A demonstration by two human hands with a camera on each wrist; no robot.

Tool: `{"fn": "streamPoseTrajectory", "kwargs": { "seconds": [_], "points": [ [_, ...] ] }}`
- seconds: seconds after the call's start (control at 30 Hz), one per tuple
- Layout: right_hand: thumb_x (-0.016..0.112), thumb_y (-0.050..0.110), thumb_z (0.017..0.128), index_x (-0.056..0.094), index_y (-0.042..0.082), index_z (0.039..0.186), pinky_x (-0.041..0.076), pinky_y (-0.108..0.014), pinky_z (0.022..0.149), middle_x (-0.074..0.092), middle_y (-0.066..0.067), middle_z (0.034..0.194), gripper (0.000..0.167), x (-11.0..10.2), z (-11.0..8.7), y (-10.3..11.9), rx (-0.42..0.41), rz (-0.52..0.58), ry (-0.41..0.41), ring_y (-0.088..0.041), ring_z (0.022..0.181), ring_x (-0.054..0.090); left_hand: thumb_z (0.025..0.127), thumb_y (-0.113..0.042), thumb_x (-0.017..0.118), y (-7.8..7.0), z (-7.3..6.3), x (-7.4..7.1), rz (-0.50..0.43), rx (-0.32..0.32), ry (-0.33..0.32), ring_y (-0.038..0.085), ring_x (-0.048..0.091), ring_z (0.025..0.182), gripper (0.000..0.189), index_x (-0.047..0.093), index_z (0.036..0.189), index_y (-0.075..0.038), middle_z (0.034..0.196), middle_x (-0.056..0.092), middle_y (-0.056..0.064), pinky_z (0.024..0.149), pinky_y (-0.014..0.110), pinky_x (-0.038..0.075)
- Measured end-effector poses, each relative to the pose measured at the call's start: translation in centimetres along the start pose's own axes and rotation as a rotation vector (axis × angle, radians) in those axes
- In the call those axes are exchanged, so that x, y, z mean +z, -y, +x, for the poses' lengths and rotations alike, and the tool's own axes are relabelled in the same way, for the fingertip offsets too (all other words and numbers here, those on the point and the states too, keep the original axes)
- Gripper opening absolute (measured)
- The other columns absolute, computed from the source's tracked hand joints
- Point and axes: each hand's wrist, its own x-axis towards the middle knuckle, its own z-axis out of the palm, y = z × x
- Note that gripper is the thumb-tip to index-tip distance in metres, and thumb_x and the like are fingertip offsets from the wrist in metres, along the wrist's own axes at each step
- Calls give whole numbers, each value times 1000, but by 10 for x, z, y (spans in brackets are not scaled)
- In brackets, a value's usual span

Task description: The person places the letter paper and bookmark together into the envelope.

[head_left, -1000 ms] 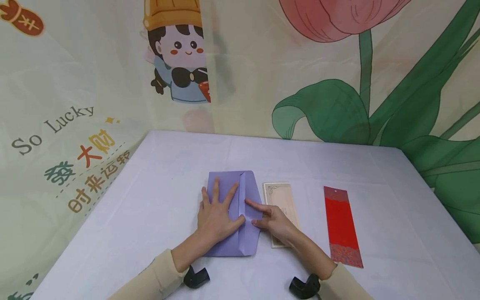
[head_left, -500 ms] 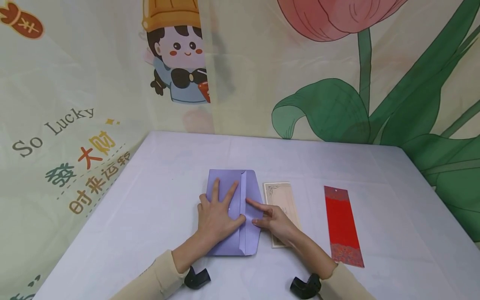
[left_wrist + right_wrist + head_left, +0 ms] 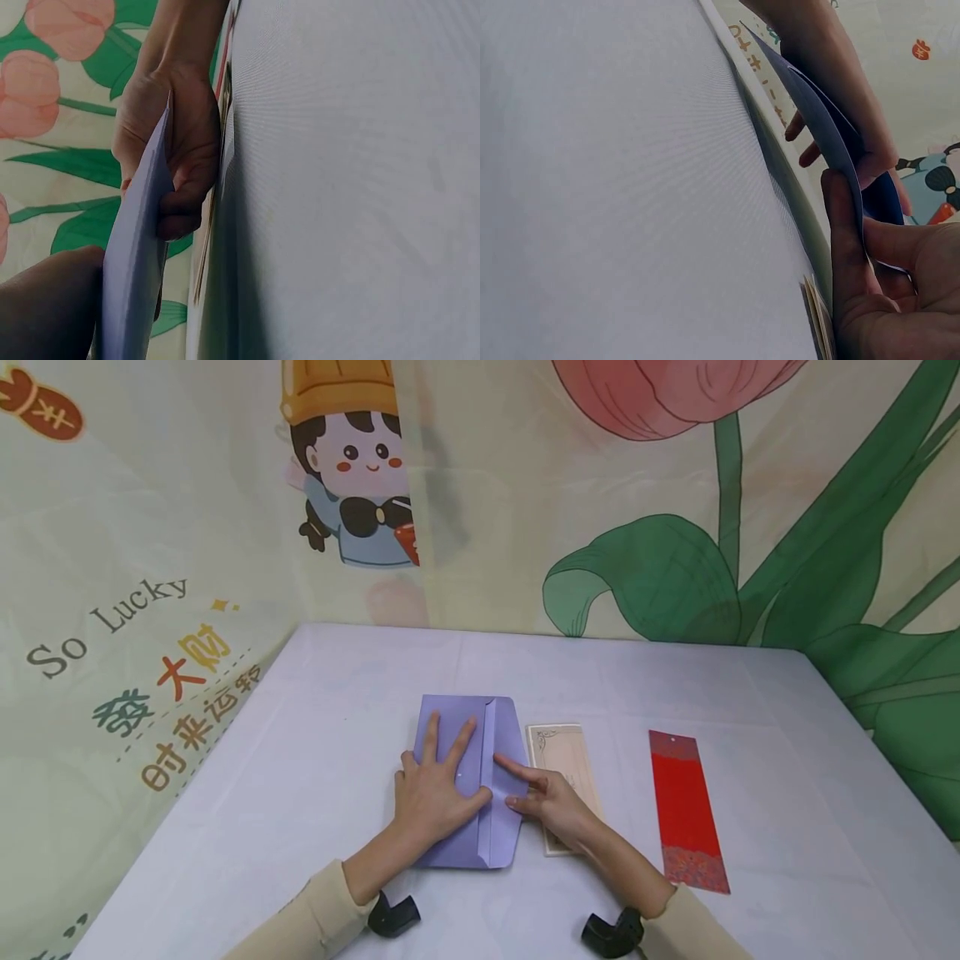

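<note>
A purple envelope (image 3: 505,839), its long flap unfolded to the right, is held by both hands. My left hand (image 3: 437,797) lies across its left part with spread fingers and the thumb near the fold. In the right wrist view, two fingertips of the left hand (image 3: 871,135) show on the underside of the envelope (image 3: 814,112). My right hand (image 3: 553,802) grips the flap's right edge, index finger on top near the fold. From the right wrist, the thumb is on the upper face and a finger on the table side. Seen edge-on from the left wrist, the envelope (image 3: 135,247) stands above the tablecloth.
Partly under the right hand lies a small stack of beige cards (image 3: 557,747) with a printed border. Further right is a red strip (image 3: 682,802) with patterned ends and a small hole. White cloth (image 3: 337,693) covers the table; printed curtains (image 3: 487,527) hang behind it.
The envelope has shifted very slightly away and to the right in the head view. Both hands keep almost the same pose on it.
</note>
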Motion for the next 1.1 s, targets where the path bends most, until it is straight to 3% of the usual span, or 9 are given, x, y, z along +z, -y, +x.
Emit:
{"fn": "streamPoseTrajectory", "kwargs": {
  "seconds": [0.27, 0.8, 0.9, 0.93, 0.97, 1.03, 1.07, 1.1],
  "points": [
    [58, -5, 84, 38, 7, 140, 48, -33, 80, 34, -24, 141, 61, 1, 1, 1, -1, 3, 7, -25, 104, 57, 63, -58, 61, 3, 0, 3, 3, 29, -40, 35, 41, 73, 87, 32, 143, -37, 151, 16, 12, 57, 39, 36],
    [59, -6, 82, 43, 7, 138, 50, -30, 76, 42, -26, 134, 59, 5, -1, 4, 45, -77, -62, -19, 101, 56, 64, -55, 59, 5, 0, 10, -36, 47, -19, 33, 39, 68, 85, 35, 143, -34, 151, 18, 14, 56, 35, 33],
    [60, -6, 81, 46, 9, 137, 50, -29, 72, 60, -19, 103, 60, 4, 0, 5, 37, -86, -46, -14, 85, 60, 64, -54, 60, 5, 0, 9, -46, 43, -17, 33, 39, 68, 85, 35, 142, -34, 151, 18, 13, 56, 35, 33],
    [61, -6, 80, 47, 10, 136, 50, -29, 72, 61, -15, 89, 60, 4, 0, 5, 36, -86, -40, -13, 81, 60, 63, -55, 60, 5, 0, 9, -45, 41, -15, 33, 40, 69, 85, 35, 142, -35, 151, 18, 13, 57, 35, 33],
    [61, -5, 80, 47, 10, 136, 51, -30, 71, 61, -12, 86, 60, 4, 1, 5, 30, -86, -34, -14, 79, 61, 63, -54, 60, 5, 0, 9, -48, 38, -12, 33, 40, 69, 85, 35, 142, -35, 151, 18, 12, 57, 35, 33],
    [63, -2, 80, 49, 11, 135, 51, -32, 71, 61, -10, 86, 58, 3, 1, 5, 24, -95, -30, -16, 77, 63, 63, -54, 61, 4, -1, 9, -61, 38, -3, 33, 40, 71, 85, 35, 142, -35, 151, 18, 12, 59, 36, 34],
    [64, -1, 80, 49, 11, 135, 51, -34, 72, 61, -13, 102, 57, 3, 1, 5, 19, -97, -27, -20, 85, 64, 64, -53, 61, 3, -2, 9, -68, 39, 4, 33, 40, 72, 85, 35, 142, -35, 151, 18, 11, 59, 36, 35],
    [65, 0, 80, 50, 12, 134, 51, -34, 73, 60, -15, 108, 57, 3, 2, 4, 18, -114, -39, -20, 87, 63, 64, -53, 60, 2, -2, 9, -74, 42, 12, 33, 40, 72, 84, 34, 142, -35, 151, 18, 11, 60, 36, 35]
  ]
}}
